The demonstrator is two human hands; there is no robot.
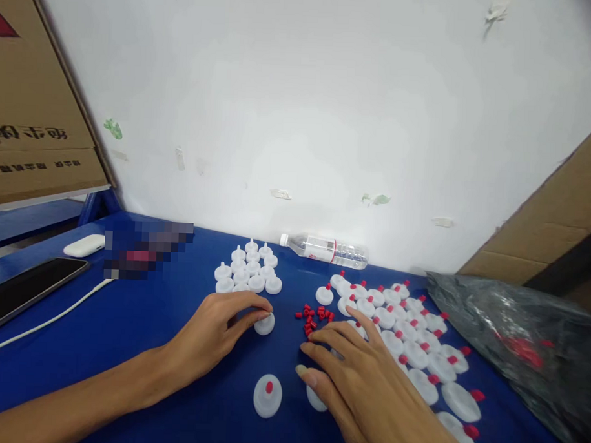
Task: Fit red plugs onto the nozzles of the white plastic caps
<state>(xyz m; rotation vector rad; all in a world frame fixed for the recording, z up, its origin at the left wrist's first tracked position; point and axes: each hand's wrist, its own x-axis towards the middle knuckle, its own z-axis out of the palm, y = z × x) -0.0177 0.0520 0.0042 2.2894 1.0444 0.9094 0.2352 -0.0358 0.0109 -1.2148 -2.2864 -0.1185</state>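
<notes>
My left hand (218, 332) pinches a white plastic cap (264, 324) between thumb and fingers on the blue table (151, 320). My right hand (353, 372) lies over the table with its fingers spread, their tips reaching a small heap of red plugs (314, 316). A white cap (315, 398) lies partly under its thumb. Another white cap with a red plug (267, 395) lies between my hands. Several bare white caps (249, 268) stand grouped behind my left hand. Many caps fitted with red plugs (408, 335) spread out to the right.
A clear water bottle (326, 250) lies against the white wall. A dark plastic bag (514, 345) sits at the right. At the left lie a phone (26, 286), a white cable (54, 316) and a white earbud case (84, 244). Cardboard boxes (32, 109) stand at both sides.
</notes>
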